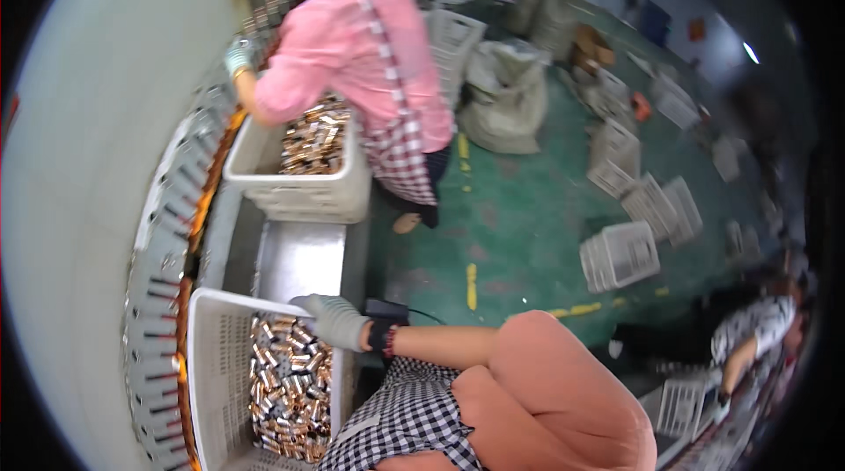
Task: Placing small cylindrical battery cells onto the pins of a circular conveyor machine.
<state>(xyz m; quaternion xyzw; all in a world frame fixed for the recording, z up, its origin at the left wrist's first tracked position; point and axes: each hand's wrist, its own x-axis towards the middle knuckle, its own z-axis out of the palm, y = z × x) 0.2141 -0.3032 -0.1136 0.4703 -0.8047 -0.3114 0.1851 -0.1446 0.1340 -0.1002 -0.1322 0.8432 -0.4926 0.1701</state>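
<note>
My right hand, in a grey-white knitted glove, lies over the corner of a white plastic crate, its fingers closed on the rim. Short, shiny, copper-coloured metal cylinders lie heaped in this crate. The right forearm reaches across from the right, below a rolled orange sleeve. My left hand is not in view. Along the wall beside the crate runs a machine rail with a row of metal holders and dark and red pins. An orange glow shows along its edge.
A co-worker in pink leans over a second white crate of copper-coloured parts. A metal trough lies between the crates. Woven sacks and stacked white baskets stand on the green floor. Another person is at the lower right.
</note>
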